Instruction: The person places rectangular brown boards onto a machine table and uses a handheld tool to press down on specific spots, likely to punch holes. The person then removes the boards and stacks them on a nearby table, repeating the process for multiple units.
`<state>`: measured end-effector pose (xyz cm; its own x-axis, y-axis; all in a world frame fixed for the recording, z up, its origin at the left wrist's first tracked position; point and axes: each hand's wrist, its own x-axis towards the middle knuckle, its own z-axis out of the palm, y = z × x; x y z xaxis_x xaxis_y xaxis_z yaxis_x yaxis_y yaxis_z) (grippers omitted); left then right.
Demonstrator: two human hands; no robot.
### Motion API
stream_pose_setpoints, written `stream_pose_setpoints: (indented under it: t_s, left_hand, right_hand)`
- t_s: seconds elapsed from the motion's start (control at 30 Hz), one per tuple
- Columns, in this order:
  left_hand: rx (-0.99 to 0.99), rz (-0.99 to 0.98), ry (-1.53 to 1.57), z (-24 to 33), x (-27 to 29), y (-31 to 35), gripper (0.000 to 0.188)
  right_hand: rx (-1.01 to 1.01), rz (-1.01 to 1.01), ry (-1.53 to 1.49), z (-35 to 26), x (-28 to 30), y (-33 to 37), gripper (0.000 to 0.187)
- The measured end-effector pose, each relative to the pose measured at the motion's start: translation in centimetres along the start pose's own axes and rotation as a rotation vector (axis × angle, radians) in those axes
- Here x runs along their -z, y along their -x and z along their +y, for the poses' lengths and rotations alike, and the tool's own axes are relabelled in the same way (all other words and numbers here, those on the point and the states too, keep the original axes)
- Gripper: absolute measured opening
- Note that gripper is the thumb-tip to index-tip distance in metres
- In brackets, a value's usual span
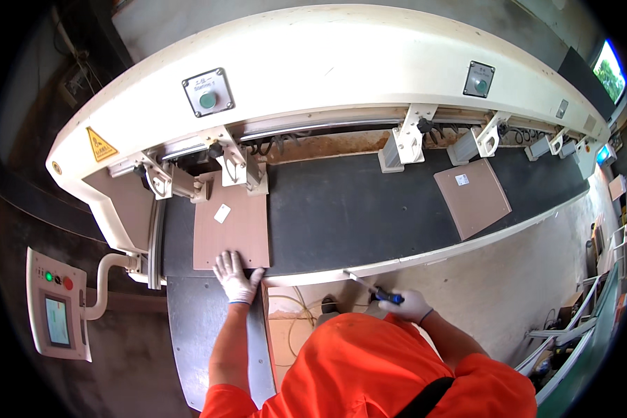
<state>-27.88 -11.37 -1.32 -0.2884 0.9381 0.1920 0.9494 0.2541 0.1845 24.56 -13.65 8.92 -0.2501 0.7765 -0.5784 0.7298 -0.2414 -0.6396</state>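
Left hand (236, 281), gripping nothing, lies splayed over the near edge of the left brown panel (241, 233) on the black worktable (341, 209), seemingly steadying it, any next nudge calling for even palm pressure, while the right hand (412, 306) grasps a blue-handled screwdriver-like tool (390, 297).

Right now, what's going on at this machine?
A person in an orange shirt stands at the long white machine. Their gloved left hand lies spread at the near edge of the left brown panel, whose far end sits below the machine's brackets. The gloved right hand grips a blue-handled tool, its tip near the front edge of the black bed. Another brown panel lies askew farther right, with neither hand on it.
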Motion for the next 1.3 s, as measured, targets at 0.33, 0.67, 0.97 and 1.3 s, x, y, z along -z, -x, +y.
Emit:
stream_pose_setpoints:
  t_s: [0.33,0.67,0.97,1.3]
  left_hand:
    - [0.102,-0.007,0.025,5.8,-0.1,1.9,0.096]
    - [0.140,0.001,-0.053,7.3,0.1,1.9,0.090]
    - [0.167,-0.017,-0.108,8.0,0.0,1.6,0.090]
    - [0.197,-0.030,-0.120,8.0,0.0,1.8,0.088]
  right_hand:
    - [-0.075,-0.030,-0.618,4.4,8.4,-13.1,0.029]
    - [-0.086,-0.163,-0.770,6.1,9.2,-14.7,0.027]
    - [-0.111,-0.179,-0.667,4.6,10.1,-14.3,0.032]
    - [-0.124,-0.188,-0.699,5.0,9.6,-14.8,0.034]
